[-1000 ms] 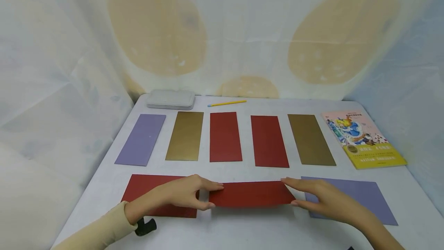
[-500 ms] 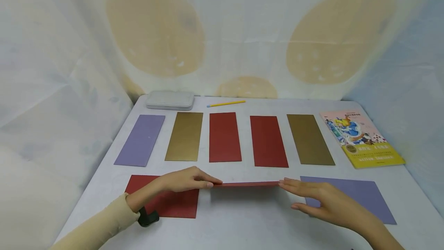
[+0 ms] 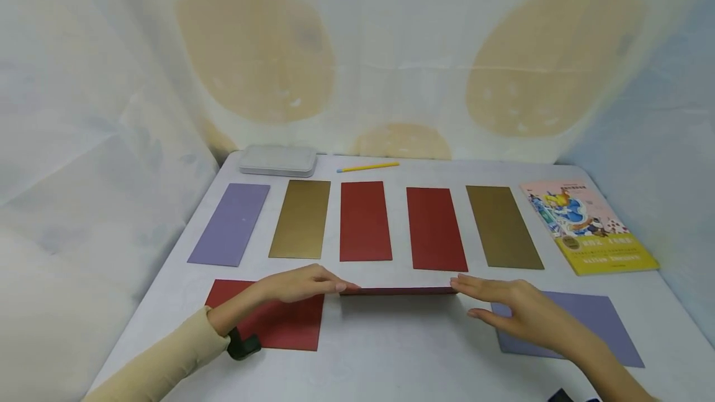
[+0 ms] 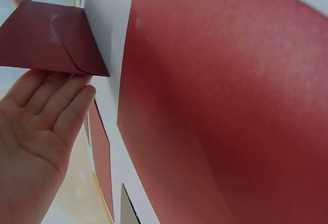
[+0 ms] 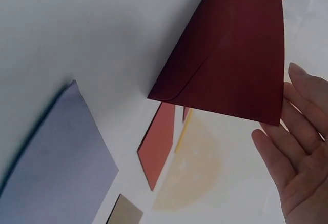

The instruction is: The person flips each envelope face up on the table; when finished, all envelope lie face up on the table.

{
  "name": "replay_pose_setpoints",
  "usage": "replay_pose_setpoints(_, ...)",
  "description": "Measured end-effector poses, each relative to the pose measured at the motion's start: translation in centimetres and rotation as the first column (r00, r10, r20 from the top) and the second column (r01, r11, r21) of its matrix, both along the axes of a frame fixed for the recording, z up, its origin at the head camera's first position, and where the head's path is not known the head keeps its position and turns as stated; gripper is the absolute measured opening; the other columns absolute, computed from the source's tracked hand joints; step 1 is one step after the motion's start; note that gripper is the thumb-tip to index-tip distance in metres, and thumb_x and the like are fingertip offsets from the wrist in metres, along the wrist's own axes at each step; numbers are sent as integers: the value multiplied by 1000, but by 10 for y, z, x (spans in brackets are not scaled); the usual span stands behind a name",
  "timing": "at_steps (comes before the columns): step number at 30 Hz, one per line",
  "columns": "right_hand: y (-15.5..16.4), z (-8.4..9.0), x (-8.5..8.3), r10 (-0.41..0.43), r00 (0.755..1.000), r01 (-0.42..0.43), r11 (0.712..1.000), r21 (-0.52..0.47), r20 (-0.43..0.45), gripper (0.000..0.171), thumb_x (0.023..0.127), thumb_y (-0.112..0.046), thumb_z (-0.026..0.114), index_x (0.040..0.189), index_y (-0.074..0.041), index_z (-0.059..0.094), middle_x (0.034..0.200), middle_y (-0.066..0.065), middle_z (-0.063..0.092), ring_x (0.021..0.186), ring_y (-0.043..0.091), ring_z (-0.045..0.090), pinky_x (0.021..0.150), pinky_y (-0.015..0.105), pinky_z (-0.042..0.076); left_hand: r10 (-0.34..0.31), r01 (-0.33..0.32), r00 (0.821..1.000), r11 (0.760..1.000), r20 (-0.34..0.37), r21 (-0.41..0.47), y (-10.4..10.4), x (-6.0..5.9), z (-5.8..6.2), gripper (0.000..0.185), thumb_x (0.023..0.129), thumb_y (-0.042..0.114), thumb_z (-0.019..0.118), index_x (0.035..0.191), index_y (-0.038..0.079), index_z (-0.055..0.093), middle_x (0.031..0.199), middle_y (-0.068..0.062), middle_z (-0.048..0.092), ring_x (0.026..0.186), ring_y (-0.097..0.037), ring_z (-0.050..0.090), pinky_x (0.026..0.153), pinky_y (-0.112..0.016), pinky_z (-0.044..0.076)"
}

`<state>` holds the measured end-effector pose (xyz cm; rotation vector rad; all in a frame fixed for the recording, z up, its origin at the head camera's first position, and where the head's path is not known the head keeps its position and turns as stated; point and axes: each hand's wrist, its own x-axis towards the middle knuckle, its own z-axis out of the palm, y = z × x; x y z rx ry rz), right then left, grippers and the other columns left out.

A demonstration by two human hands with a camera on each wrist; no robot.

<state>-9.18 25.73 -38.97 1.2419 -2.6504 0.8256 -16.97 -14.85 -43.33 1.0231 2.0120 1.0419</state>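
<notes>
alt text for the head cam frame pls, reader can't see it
Two hands, left hand and right hand, hold a dark red envelope edge-on above a white table by its short ends with straight fingers. Behind it lies a row of purple, gold and red envelopes, with a picture book at right.

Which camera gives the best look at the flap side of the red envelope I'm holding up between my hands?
The right wrist view: the red envelope fills it, pointed flap seam clear. The left wrist view shows only a corner with flap. The head view sees it edge-on, a thin strip.
</notes>
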Motion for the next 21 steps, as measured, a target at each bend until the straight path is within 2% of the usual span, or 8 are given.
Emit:
replay_pose_setpoints(3,0,0,-3,-2,1000,2,1000,0,13,62,79,-13,80,137,-19,57,131,0,60,111,19,62,88,9,42,30,-30,999,1000,-42,8,-2,0,0,46,102,38,45,139,13,54,136,8,55,125,-10,51,103,-31,39)
replay_pose_setpoints(5,0,0,-5,-6,1000,6,1000,8,17,64,79,-12,80,137,-20,56,132,0,59,112,19,62,88,11,43,60,-56,991,998,-120,33,-3,1,0,49,98,40,54,140,17,53,137,12,53,126,-8,49,102,-34,40)
replay_pose_setpoints(7,0,1,-7,-16,1000,16,1000,22,16,65,78,-13,81,138,-21,56,132,-1,59,113,19,61,87,13,45,95,-77,969,993,-228,85,-3,2,0,58,91,42,64,142,19,50,138,12,52,127,-7,48,101,-36,42)
replay_pose_setpoints(9,0,1,-9,-25,1000,25,999,33,9,66,78,-13,81,138,-22,56,132,-2,59,113,19,61,86,16,47,126,-78,929,986,-349,148,-3,4,1,69,84,43,73,144,19,48,139,9,52,128,-9,47,100,-37,43)
replay_pose_setpoints(12,1,1,-14,-25,1000,25,999,35,8,67,76,-11,82,137,-22,56,132,-2,59,114,19,61,86,17,48,143,-23,839,973,-525,228,0,6,4,79,78,41,80,145,16,46,141,2,51,129,-14,47,100,-37,43)
replay_pose_setpoints(16,2,-1,-22,-9,999,9,1000,15,31,69,74,-5,82,137,-20,57,132,1,59,115,19,60,87,15,46,126,77,724,962,-678,261,4,8,11,83,75,37,83,144,9,46,144,-3,49,132,-20,44,101,-35,42)
replay_pose_setpoints(19,2,-1,-28,-7,998,7,1000,9,58,71,73,-3,82,137,-20,57,132,2,59,117,19,58,87,18,47,123,110,667,959,-735,261,6,9,14,81,74,34,84,142,6,48,144,-4,48,133,-21,43,101,-34,41)
replay_pose_setpoints(21,2,-2,-32,-6,998,5,1000,15,62,72,73,-2,82,138,-20,56,132,2,59,118,19,58,87,20,48,125,122,642,957,-757,262,6,8,13,78,74,31,85,140,6,51,143,-5,49,133,-21,44,101,-33,41)
